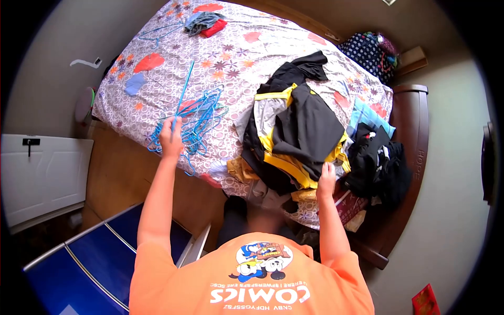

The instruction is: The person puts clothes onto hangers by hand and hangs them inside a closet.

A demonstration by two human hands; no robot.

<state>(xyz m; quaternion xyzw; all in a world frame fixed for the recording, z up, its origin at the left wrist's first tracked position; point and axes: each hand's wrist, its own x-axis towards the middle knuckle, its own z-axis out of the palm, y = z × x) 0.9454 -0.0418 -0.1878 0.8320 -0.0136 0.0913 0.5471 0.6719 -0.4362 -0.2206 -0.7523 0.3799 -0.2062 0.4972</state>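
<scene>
My left hand (171, 131) is closed round a blue hanger (185, 89) that stands up at a tilt over a tangled heap of blue hangers (202, 123) on the bed. My right hand (326, 176) pinches the lower edge of a black, yellow and grey jacket (307, 126), which lies spread on the bed with its lower part towards me. Dark cloth lies at the jacket's far end. Which part of the hanger is inside my left fist is hidden.
The bed (152, 100) has a patterned sheet. Black clothes (375, 163) lie by the brown headboard (415, 136) on the right. Folded clothes (205, 23) and more hangers (156, 35) are at the far left. A white door panel (47, 173) and blue panel (89, 262) stand nearer left.
</scene>
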